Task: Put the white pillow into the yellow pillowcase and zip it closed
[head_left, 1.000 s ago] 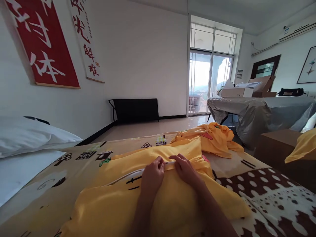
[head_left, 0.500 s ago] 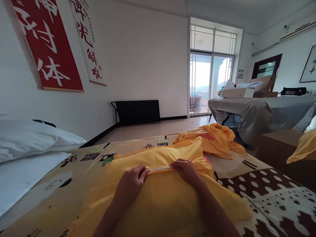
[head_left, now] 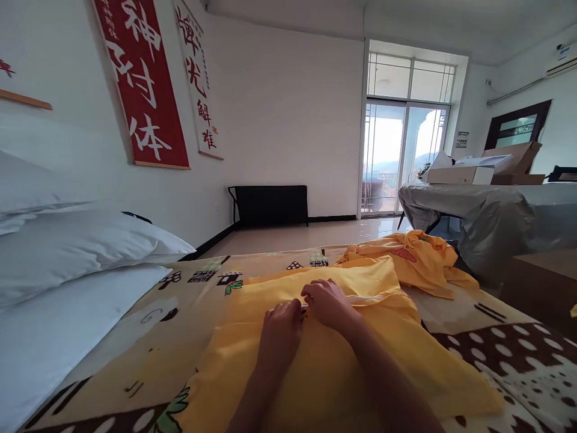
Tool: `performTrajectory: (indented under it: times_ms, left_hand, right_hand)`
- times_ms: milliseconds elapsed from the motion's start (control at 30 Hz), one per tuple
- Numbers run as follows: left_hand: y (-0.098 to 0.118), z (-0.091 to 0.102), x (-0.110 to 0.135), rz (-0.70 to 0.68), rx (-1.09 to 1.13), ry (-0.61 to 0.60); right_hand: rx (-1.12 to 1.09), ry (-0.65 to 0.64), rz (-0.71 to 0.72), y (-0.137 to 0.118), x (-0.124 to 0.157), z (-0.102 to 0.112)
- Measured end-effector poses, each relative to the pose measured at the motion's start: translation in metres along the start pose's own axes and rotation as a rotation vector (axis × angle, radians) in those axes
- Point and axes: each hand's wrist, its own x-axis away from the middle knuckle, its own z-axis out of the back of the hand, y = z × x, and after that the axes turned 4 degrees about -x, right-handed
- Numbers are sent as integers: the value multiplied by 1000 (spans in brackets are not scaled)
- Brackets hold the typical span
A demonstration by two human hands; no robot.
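Left fingers (head_left: 285,310) pinch the white zipper (head_left: 366,298); right fingers (head_left: 314,290) (apart earlier) now adjoin, grip hidden.

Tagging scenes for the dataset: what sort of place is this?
Probably a bedroom or a multi-use living space, though I can't be certain. Signs: white pillows beside a cartoon-patterned bedspread, a red calligraphy scroll on the wall, and a table draped in plastic.

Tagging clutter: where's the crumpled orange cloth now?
Head view, right of centre: the orange cloth lies on the patterned bedspread, by the far right corner of the yellow cover.
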Motion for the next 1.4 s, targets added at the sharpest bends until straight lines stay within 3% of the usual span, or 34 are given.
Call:
performTrajectory:
  times_ms: [100,167,267,500,667,867,1033,1167,1267,1400]
  left_hand:
    - [-5,-2,2,5,17,67]
    - [-7,-2,3,13,53,40]
    - [-8,0,3,39,94,12]
    - [-8,7,0,136,189,-49]
    - [-10,6,0,122,251,-19]
    - [-17,7,1,163,343,-56]
    - [-33,17,-3,161,331,0]
    - [-46,31,0,170,369,-109]
    - [-51,40,4,187,366,-187]
    - [-54,46,7,175,349,-202]
  right_hand:
    - [-83,51,-144,-10,-8,-22]
    - [-166,142,-227,-8,-6,-37]
    - [-239,206,-204,1,-1,-49]
    - [-224,51,-151,6,5,-34]
    - [-171,-70,-57,3,11,-30]
    - [-199,-58,-48,4,8,-32]
    - [-81,-28,-3,7,10,-31]
    - [-68,38,179,9,9,-38]
    - [-71,93,173,5,6,-44]
    - [-103,94,115,-6,7,-53]
